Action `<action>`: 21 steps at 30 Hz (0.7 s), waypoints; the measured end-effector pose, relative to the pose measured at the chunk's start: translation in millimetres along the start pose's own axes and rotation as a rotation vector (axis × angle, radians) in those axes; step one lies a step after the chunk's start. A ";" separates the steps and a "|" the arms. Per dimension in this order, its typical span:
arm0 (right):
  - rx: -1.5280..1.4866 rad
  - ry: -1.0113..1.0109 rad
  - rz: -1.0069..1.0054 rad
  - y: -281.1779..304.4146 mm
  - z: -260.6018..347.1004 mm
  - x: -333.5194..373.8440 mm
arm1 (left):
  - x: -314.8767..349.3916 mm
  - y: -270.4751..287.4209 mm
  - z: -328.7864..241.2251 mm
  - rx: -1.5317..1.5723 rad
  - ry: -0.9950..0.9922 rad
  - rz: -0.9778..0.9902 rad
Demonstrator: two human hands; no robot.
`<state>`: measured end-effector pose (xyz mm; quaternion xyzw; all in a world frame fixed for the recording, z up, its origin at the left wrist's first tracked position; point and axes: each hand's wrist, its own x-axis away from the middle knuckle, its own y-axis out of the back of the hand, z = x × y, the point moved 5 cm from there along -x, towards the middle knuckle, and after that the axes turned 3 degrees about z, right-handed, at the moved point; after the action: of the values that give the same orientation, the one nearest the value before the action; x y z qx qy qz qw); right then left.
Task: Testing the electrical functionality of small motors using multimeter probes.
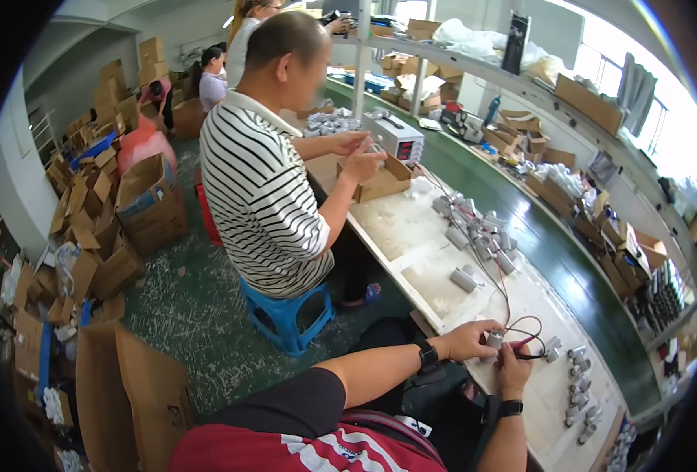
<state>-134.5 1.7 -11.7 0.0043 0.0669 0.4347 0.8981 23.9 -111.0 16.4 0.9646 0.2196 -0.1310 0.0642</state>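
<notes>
My left hand [472, 340] is closed around a small silver-grey cylinder [495, 339] above the near part of the white worktable [435, 293]. Close against it, my right hand [513, 371] pinches the ends of a red and black wire lead [527, 346]. My fingers hide where the lead ends meet the cylinder. The wires loop back across the table toward a white metal box with a red display [399, 138]. Several like cylinders [578, 385] stand in rows to the right of my right hand. One grey cylinder pair [465, 278] lies beyond my left hand.
A heap of grey cylinders [482, 232] lies mid-table. A co-worker in a striped shirt [262, 197] sits on a blue stool [287, 315], hands over an open carton [384, 181]. A green strip [513, 204] and cluttered shelf run along the right. Cardboard boxes [132, 401] crowd the left floor.
</notes>
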 end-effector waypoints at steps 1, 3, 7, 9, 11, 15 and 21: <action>-0.003 -0.007 -0.014 0.7 1.3 1.7 | 0.6 -3.0 0.6 0.003 0.006 0.014; -0.001 0.036 -0.008 -1.4 8.9 3.2 | -2.1 -2.1 0.5 0.039 0.042 0.027; 0.002 0.044 -0.011 2.3 6.4 9.9 | 1.0 -8.0 1.2 0.002 -0.010 -0.016; 0.013 0.034 -0.021 7.4 5.2 11.1 | -2.3 -13.2 7.9 -0.013 -0.046 -0.035; 0.128 0.130 -0.076 10.6 -1.4 10.3 | -4.3 -12.4 20.1 -0.269 -0.247 -0.149; 0.361 0.321 -0.021 2.7 4.9 -3.1 | -13.6 -2.8 24.6 -0.194 -0.060 -0.168; -0.042 0.034 -0.128 25.8 23.9 4.1 | -11.5 8.4 31.2 -0.053 0.072 -0.224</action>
<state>-149.2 22.2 13.2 -0.0260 0.0731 0.3776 0.9227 10.6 -128.9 -9.6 0.9361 0.3314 -0.0967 0.0667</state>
